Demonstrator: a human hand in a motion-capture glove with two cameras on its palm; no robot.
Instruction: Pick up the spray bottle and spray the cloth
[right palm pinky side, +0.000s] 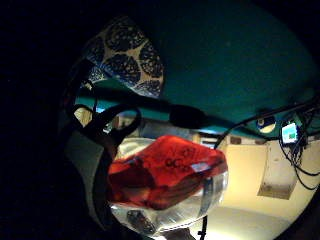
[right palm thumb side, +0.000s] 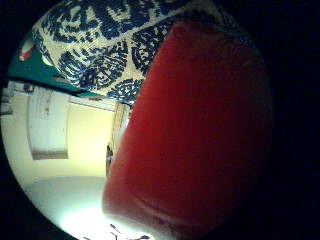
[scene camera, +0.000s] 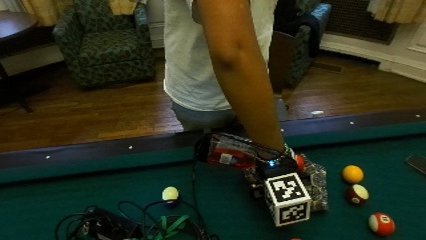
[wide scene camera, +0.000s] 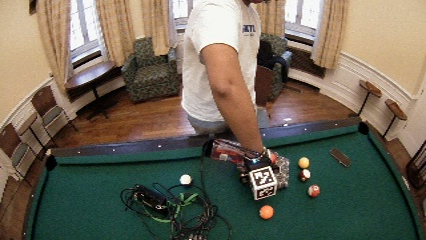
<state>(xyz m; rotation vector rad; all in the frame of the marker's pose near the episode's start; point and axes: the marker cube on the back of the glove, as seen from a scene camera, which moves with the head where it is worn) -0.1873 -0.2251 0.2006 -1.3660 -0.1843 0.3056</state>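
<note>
One gloved right hand (scene camera: 276, 162) is gripping the spray bottle (scene camera: 229, 150) (lying sideways) above the cloth (scene camera: 316, 182); mist risks missing.

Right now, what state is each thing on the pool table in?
Red translucent spray bottle: off the felt, tipped sideways, held over the cloth.
Blue-and-white patterned cloth: lying on the green felt under the hand.
Black-gloved right hand: gripping the bottle.
Billiard balls: resting on the felt beside the cloth.
Black cable bundle: lying tangled.
</note>
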